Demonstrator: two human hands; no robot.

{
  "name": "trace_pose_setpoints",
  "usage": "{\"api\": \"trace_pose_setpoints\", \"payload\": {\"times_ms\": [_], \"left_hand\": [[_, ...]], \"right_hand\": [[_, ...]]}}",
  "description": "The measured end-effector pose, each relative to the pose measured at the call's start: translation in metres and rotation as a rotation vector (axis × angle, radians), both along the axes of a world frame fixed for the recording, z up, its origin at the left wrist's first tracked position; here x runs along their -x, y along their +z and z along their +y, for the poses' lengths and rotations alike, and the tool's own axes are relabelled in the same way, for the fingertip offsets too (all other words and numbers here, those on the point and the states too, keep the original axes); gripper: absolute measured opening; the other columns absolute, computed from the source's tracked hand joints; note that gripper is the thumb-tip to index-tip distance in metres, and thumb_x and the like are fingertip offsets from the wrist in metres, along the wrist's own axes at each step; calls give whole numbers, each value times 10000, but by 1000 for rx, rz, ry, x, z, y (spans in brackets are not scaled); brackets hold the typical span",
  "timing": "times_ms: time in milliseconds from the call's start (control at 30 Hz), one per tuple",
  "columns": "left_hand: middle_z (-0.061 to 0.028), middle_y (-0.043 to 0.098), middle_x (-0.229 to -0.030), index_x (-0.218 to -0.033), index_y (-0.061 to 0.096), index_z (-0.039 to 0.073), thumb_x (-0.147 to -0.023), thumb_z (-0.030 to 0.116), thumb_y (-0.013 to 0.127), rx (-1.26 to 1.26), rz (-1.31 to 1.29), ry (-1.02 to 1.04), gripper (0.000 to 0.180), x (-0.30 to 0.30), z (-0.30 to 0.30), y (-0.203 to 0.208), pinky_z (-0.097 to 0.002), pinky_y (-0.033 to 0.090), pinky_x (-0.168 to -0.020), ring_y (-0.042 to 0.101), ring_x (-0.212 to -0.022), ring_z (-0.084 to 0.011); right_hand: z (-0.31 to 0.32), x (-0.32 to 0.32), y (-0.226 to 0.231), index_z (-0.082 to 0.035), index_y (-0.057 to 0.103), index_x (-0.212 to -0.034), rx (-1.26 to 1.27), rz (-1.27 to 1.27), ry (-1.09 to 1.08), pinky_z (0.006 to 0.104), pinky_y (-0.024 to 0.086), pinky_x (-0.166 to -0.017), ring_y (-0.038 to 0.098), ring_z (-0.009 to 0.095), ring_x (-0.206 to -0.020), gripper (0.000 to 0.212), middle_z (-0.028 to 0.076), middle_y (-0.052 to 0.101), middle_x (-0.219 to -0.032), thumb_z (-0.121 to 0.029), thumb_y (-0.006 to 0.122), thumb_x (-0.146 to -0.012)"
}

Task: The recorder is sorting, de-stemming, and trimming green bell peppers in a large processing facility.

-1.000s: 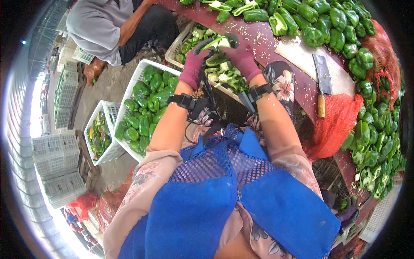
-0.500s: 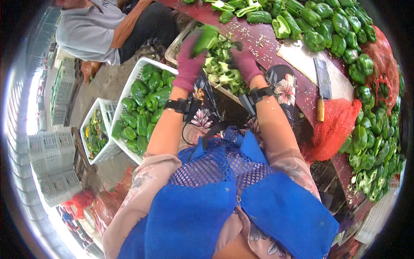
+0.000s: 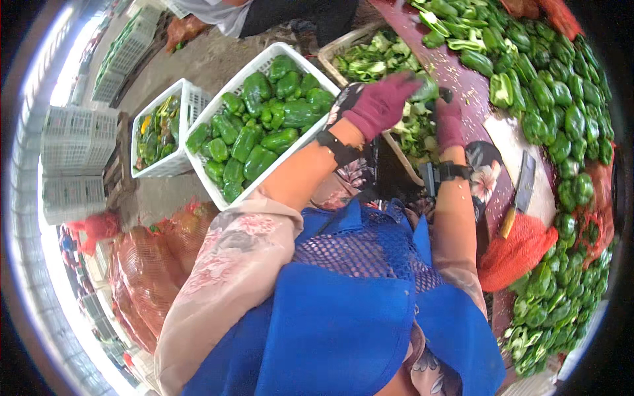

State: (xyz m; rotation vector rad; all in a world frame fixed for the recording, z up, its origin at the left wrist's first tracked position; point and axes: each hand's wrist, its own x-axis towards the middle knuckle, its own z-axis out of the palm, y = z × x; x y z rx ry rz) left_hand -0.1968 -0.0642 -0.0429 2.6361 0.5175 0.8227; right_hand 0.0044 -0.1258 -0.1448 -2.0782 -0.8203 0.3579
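Note:
My left hand [image 3: 386, 104], in a purple glove, is closed on a green pepper [image 3: 426, 90], blurred by motion. Right beside the pepper is my right hand [image 3: 450, 125], gloved alike, its fingers curled in; something dark shows at the fingertips, too small to make out. Both hands are above a beige crate [image 3: 329, 61] filled with pale green pepper cores and cut pieces [image 3: 417, 129]. To the left, a white crate [image 3: 228, 92] holds whole green peppers [image 3: 247, 142].
A maroon table [image 3: 456, 69] on the right bears a heap of peppers [image 3: 555, 99], a cleaver [image 3: 525, 183] on a white board [image 3: 543, 191], and a red mesh sack [image 3: 518, 254]. A smaller white crate [image 3: 188, 109], stacked crates [image 3: 76, 135] and net bags [image 3: 148, 277] stand left. Another person [image 3: 290, 16] sits ahead.
The view has swung left, so things appear farther right. My left hand has moved with its pepper from the beige crate's left side toward my right hand, and the two are now close together.

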Motion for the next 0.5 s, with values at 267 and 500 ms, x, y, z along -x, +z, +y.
{"api": "trace_pose_setpoints", "payload": {"times_ms": [267, 500], "left_hand": [[-153, 505, -1269, -1264, 485, 137, -736, 77, 563, -212, 44, 782, 537, 135, 104, -31, -399, 477, -870, 558, -1052, -333], [-186, 340, -1410, -1314, 432, 106, -810, 234, 527, 240, 721, 884, 529, 201, 115, -119, -456, 404, -958, 468, -1184, -368]], "right_hand": [[-6, 20, 10, -14, 618, -1048, -293, 570, 33, 388, 475, -740, 638, 248, -844, 407, 132, 667, -886, -300, 648, -760], [-3, 12, -1, -42, 563, -1120, -239, 145, -126, 443, 457, -782, 599, 379, -886, 456, 195, 639, -985, -312, 633, -759]]}}
